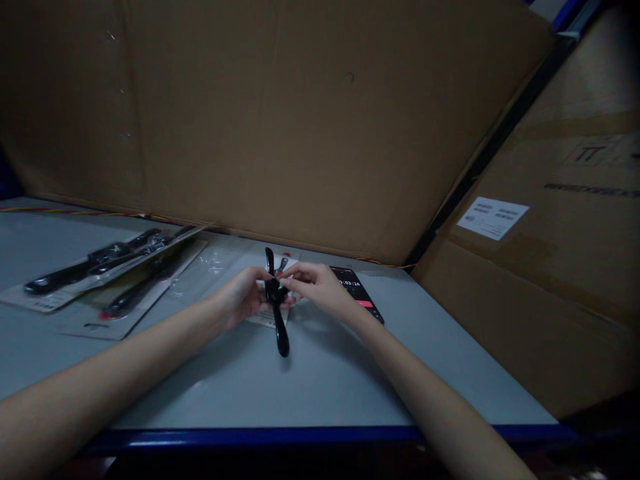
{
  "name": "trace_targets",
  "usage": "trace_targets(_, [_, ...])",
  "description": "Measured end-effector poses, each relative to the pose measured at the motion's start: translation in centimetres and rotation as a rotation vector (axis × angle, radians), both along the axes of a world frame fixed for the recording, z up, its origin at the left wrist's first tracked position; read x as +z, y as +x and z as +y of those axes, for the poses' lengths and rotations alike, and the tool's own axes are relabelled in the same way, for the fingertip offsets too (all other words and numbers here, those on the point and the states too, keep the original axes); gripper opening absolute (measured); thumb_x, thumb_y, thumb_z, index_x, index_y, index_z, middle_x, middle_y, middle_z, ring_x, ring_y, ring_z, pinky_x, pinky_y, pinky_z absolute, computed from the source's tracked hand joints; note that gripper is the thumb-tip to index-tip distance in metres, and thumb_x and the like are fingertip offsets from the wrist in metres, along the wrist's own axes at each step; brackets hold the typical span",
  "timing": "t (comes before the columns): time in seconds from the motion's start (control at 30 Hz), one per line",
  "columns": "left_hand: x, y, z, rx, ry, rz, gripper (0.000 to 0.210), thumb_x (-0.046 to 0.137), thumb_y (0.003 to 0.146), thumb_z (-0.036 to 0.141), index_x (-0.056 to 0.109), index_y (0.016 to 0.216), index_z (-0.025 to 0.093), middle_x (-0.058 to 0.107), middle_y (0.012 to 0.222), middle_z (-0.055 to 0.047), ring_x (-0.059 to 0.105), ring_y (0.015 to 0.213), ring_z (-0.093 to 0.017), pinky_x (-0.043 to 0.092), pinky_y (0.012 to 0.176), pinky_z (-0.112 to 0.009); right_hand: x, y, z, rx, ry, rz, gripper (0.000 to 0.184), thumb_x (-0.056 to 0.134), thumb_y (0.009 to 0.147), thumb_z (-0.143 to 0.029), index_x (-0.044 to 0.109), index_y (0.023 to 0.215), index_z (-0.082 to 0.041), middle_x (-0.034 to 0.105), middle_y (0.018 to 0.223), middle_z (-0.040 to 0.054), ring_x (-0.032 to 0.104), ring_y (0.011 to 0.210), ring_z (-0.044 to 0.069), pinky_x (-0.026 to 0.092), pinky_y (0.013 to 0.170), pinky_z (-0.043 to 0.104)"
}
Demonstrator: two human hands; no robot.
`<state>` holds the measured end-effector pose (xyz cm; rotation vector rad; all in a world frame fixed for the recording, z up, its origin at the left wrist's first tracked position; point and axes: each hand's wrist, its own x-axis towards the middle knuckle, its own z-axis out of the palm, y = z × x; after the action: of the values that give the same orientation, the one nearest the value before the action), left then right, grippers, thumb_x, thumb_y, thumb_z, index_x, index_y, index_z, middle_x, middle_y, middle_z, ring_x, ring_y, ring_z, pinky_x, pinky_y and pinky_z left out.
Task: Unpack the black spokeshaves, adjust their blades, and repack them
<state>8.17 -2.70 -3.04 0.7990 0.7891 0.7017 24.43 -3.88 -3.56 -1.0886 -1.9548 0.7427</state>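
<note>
A black spokeshave (281, 330) is held above the table, one handle pointing toward me and the other away. My left hand (244, 295) grips its middle from the left, thumb on top and fingers underneath. Coming from the right, my right hand (320, 285) has its thumb and fingers closed at the centre of the tool, by the adjusting screws. Those fingertips cover much of the centre, so which small part they pinch cannot be made out. Partly hidden beneath the hands lies a printed backing card (265, 317).
Packaged spokeshaves (115, 257) on cards lie at the left, beside a clear plastic blister shell (205, 267). A phone (356, 290) showing a timer lies right of my hands. Cardboard (240, 120) walls the back; a large carton (530, 287) stands at the right. The grey table (240, 393) has a blue front edge.
</note>
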Motion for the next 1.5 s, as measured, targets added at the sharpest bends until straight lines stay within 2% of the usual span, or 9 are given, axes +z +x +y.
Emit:
trace_targets(0.13, [0.2,0.0,-0.2,-0.002,-0.002,-0.011,0.034,0.043,0.068,0.010,0.047,0.101,0.001,0.063,0.072,-0.012,0.065,0.071,-0.021,0.051,0.077,-0.031,0.2,0.2,0.0,-0.049,0.068,-0.079,0.016,0.061,0.073,-0.030,0.061,0.078,-0.015,0.058,0.067,0.0013,0.048,0.057,0.010,0.036,0.051,0.023])
trace_targets(0.33, [0.1,0.1,-0.2,-0.049,0.032,-0.008,0.034,0.043,0.067,0.012,0.049,0.099,0.002,0.064,0.074,-0.014,0.065,0.071,-0.021,0.050,0.078,-0.033,0.3,-0.1,-0.5,-0.147,0.162,-0.171,0.028,0.050,0.082,-0.035,0.052,0.062,-0.016,0.050,0.058,-0.0016,0.043,0.054,0.009,0.031,0.050,0.023])
trace_targets(0.6, [0.0,-0.1,0.0,-0.011,0.047,0.003,0.026,0.042,0.069,0.015,0.052,0.090,0.004,0.064,0.068,-0.011,0.064,0.065,-0.020,0.050,0.078,-0.033,1.2,-0.7,-1.4,0.018,0.257,-0.239,0.034,0.039,0.088,-0.033,0.054,0.063,-0.017,0.052,0.063,-0.0007,0.047,0.061,0.010,0.033,0.057,0.023])
trace_targets(0.67, [0.1,0.0,-0.2,-0.005,0.054,0.003,0.027,0.042,0.071,0.016,0.052,0.092,0.004,0.064,0.070,-0.012,0.065,0.066,-0.021,0.050,0.077,-0.034,1.2,-0.7,-1.5,-0.003,0.298,-0.286,0.034,0.038,0.089,-0.033,0.052,0.062,-0.017,0.052,0.064,-0.0005,0.047,0.062,0.010,0.033,0.058,0.023])
trace_targets(0.8, [0.2,0.0,-0.5,-0.024,0.054,-0.006,0.028,0.043,0.074,0.019,0.052,0.096,0.004,0.064,0.072,-0.012,0.065,0.070,-0.022,0.049,0.079,-0.036,1.2,-0.5,-1.5,-0.117,0.369,-0.354,0.027,0.039,0.089,-0.031,0.055,0.073,-0.018,0.057,0.072,0.0009,0.050,0.069,0.012,0.033,0.063,0.024])
trace_targets(0.9, [0.1,-0.1,-0.3,-0.035,0.065,-0.013,0.026,0.043,0.075,0.020,0.053,0.093,0.005,0.064,0.071,-0.011,0.065,0.070,-0.021,0.048,0.081,-0.035,1.3,-0.3,-1.5,-0.123,0.376,-0.391,0.031,0.038,0.090,-0.031,0.054,0.068,-0.017,0.057,0.071,0.0013,0.050,0.068,0.012,0.033,0.062,0.025])
trace_targets(1.1, [0.1,-0.1,-0.1,-0.015,0.046,-0.006,0.023,0.041,0.075,0.019,0.051,0.091,0.007,0.064,0.070,-0.010,0.065,0.067,-0.020,0.049,0.078,-0.034,1.7,-0.6,-1.7,-0.016,0.385,-0.371,0.038,0.034,0.091,-0.036,0.054,0.065,-0.017,0.055,0.069,0.0009,0.049,0.066,0.011,0.033,0.060,0.025])
trace_targets(1.37, [0.0,0.0,-0.2,-0.037,0.046,-0.014,0.029,0.041,0.075,0.020,0.050,0.097,0.003,0.064,0.072,-0.012,0.065,0.071,-0.023,0.048,0.081,-0.036,1.8,-0.2,-1.5,-0.124,0.428,-0.455,0.033,0.036,0.091,-0.037,0.058,0.074,-0.018,0.058,0.075,0.0017,0.051,0.073,0.013,0.032,0.065,0.026])
trace_targets(1.5, [0.2,0.0,-0.4,-0.005,0.046,-0.002,0.029,0.041,0.075,0.019,0.049,0.099,0.004,0.064,0.072,-0.011,0.065,0.069,-0.022,0.049,0.079,-0.034,1.7,-0.5,-1.6,-0.091,0.380,-0.428,0.042,0.032,0.091,-0.041,0.057,0.068,-0.017,0.057,0.071,0.0018,0.050,0.068,0.012,0.032,0.063,0.026])
